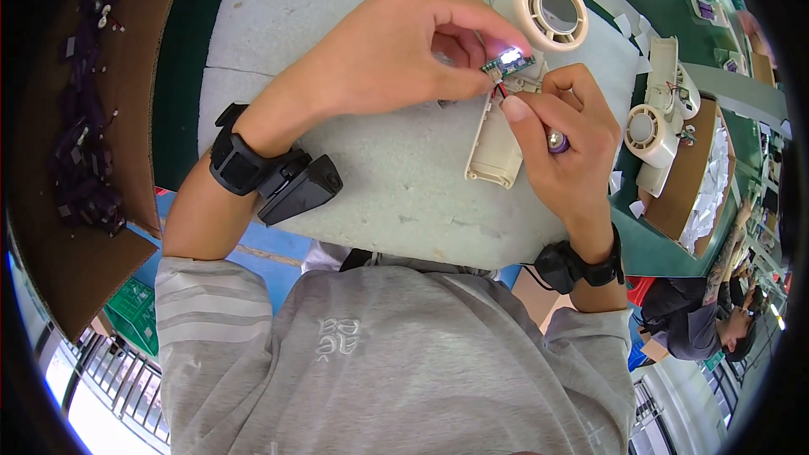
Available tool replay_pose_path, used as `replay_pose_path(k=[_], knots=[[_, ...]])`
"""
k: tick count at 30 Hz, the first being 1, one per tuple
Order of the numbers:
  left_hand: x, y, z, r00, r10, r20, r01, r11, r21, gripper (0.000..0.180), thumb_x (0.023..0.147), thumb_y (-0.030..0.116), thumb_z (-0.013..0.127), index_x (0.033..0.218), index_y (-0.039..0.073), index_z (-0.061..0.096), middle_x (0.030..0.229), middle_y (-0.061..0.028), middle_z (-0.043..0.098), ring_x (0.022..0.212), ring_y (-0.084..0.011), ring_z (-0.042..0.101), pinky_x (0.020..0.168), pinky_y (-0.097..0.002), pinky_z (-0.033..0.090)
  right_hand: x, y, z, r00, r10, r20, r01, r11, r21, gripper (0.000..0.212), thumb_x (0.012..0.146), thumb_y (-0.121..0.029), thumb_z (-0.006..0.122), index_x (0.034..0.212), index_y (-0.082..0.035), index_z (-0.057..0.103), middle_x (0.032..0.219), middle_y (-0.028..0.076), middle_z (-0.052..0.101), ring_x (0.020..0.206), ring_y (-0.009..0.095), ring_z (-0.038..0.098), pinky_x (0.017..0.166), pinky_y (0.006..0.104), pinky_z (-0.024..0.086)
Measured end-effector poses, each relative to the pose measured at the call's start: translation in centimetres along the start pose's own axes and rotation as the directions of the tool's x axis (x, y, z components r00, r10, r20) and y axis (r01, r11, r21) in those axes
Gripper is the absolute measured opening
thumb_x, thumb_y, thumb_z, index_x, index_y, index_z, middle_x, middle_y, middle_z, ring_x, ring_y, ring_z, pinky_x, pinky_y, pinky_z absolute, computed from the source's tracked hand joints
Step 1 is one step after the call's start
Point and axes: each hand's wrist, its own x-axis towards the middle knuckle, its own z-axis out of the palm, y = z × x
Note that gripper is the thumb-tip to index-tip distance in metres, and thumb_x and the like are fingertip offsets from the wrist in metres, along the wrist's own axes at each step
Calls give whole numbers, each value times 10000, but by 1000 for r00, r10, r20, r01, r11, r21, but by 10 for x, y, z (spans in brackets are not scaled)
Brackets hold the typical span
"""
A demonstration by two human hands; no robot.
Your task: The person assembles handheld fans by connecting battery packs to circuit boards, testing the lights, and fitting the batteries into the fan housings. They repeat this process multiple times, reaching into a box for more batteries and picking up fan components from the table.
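Between the thumb and fingers of my left hand (396,55) is a small green circuit board (497,69), with a bright white light glowing on it. My right hand (566,139) is closed, its thumb and forefinger pinching thin red and black wires (501,90) right at the board's lower edge. A purple cylindrical battery (557,143) is held in the same hand, with just its end showing. Beneath both hands lies a cream handheld fan's open handle shell (493,156). The round fan head (552,13) is beyond them; my fingers hide part of the handle.
A pale foam pad (379,177) covers the green bench. On the left, a cardboard box (126,109) holds several purple batteries (84,143). More cream fan parts (653,135) and a carton of white pieces (704,190) are at the right. Farther right, a person (699,320) is seated.
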Motion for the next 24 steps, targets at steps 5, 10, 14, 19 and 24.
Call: replay_pose_path(k=[5,10,14,19,24], knots=[[-2,1,10,989,141,-39,-133,980,148,406,745,-71,641,1137,34,657,987,-57,675,869,-140,642,785,-285,540,2,-7,-1,996,77,-37,-75,996,54,224,776,-11,706,990,-6,642,911,86,577,650,118,587,554,222,442],[-2,6,17,985,148,-83,-127,968,218,418,742,-61,642,1145,48,651,1009,-67,676,880,-150,647,793,-279,542,7,-9,6,982,84,-171,-70,994,89,374,701,-18,747,1053,-52,626,904,72,601,585,128,583,511,243,472],[-3,7,19,977,182,-109,-137,933,333,403,749,-61,640,1138,43,647,1006,-70,677,898,-159,651,801,-281,550,9,-8,6,986,75,-150,-75,997,1,345,692,-12,758,1014,-40,637,913,70,610,608,131,606,516,246,478],[-4,4,21,978,107,-178,-70,977,202,375,747,-51,666,1114,29,654,967,-76,678,867,-155,659,796,-285,563,8,-5,6,987,73,-142,-78,996,-33,319,687,-18,770,980,-36,643,917,66,615,615,127,616,517,241,478],[-3,-4,20,972,130,-198,-90,976,198,312,739,-38,692,1046,15,685,935,-85,682,807,-160,670,768,-283,573,7,-5,6,980,104,-172,-113,992,-48,290,693,-21,774,954,-39,649,904,60,618,602,113,612,519,239,478]])
